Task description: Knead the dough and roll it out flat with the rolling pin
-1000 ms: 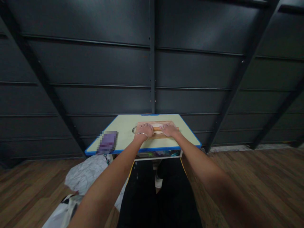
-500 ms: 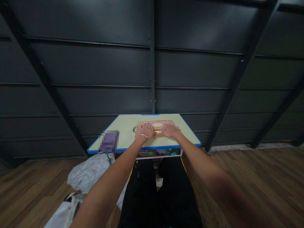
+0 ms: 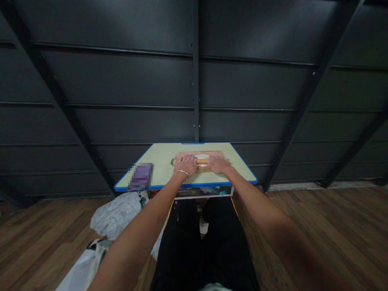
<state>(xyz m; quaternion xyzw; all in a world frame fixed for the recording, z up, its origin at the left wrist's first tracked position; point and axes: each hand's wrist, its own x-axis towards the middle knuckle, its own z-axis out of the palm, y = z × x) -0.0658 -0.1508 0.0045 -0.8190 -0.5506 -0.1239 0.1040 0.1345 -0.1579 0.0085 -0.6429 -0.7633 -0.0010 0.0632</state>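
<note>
A wooden rolling pin (image 3: 202, 161) lies crosswise over a flat piece of pale dough (image 3: 201, 156) on a wooden board (image 3: 216, 153). My left hand (image 3: 186, 162) rests over the pin's left end, fingers bent over it, and a thin bangle circles that wrist. On the right end, my right hand (image 3: 218, 164) presses down, and the pin's tip sticks out just past it. Dough shows between my hands on the far side of the pin. Both palms hide most of the pin's ends.
The board sits on a small pale table (image 3: 163, 153) with a blue edge. A blurred purple item (image 3: 141, 176) lies at the table's left. Below the tabletop is a stuffed shelf (image 3: 209, 190). A whitish bag (image 3: 118, 214) stands on the floor, and a dark panelled wall (image 3: 242, 89) rises behind.
The camera view has shifted slightly, so the table sits a little higher in the picture. Both hands stay on the rolling pin, which keeps nearly the same place on the board.
</note>
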